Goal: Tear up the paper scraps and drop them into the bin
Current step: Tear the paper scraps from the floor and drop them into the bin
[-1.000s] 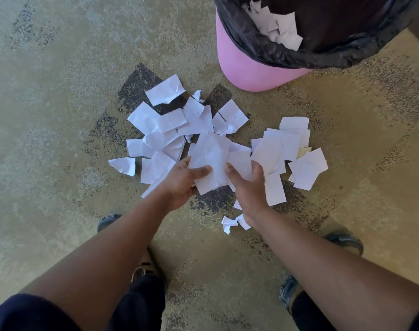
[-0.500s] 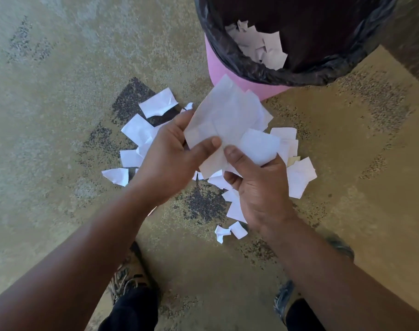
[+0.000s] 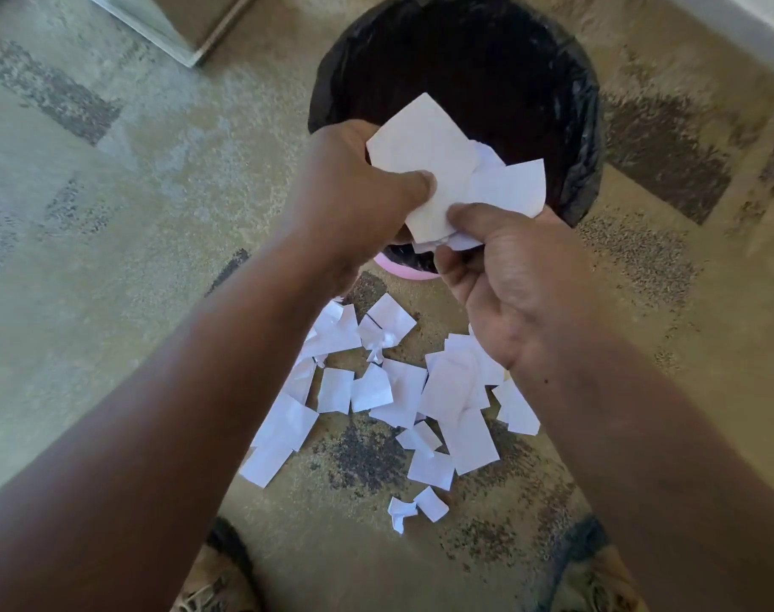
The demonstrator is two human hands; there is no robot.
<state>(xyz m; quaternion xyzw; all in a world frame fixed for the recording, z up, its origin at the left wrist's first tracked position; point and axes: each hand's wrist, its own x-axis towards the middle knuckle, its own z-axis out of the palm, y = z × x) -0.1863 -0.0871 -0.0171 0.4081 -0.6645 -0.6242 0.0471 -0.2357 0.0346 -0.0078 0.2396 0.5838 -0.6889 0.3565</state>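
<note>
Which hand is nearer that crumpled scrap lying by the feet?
Right. The right hand is up-right of the crumpled scrap; the left hand is higher, over the bin.

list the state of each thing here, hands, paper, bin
left hand: pinching the held paper, over the bin
right hand: pinching the same paper from the near side
held paper: several white pieces bunched together, above the bin's mouth
bin: upright, open, lined with a black bag
floor scraps: loose on the carpet, near side of the bin
</note>
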